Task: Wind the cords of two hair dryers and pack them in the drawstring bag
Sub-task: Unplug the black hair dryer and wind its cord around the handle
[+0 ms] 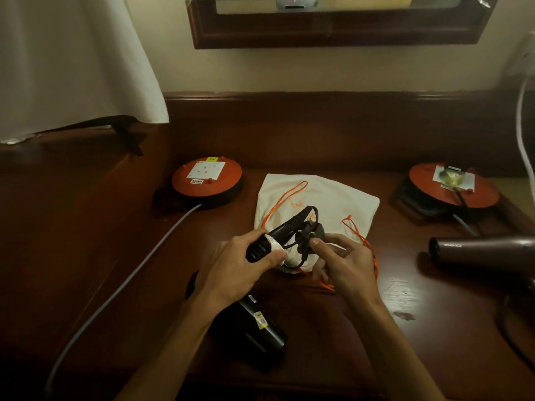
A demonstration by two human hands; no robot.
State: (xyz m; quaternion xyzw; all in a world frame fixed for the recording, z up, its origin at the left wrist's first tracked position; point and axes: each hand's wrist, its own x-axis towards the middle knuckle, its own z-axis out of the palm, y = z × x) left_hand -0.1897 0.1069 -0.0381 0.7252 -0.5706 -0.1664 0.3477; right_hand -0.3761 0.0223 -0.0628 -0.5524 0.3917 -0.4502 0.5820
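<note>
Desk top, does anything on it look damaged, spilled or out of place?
Two small things. A pale scuffed patch and a dark blotch mark the wooden desk near the right hand. The drawstring bag lies flat with its orange cord sprawled loose. Nothing looks spilled.

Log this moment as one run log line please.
left hand: grips black dryer handle | right hand: pinches plug | bag: flat | brown dryer: untouched

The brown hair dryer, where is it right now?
In the head view, the brown hair dryer lies at the desk's right edge, in front of the right orange cable reel.
</note>
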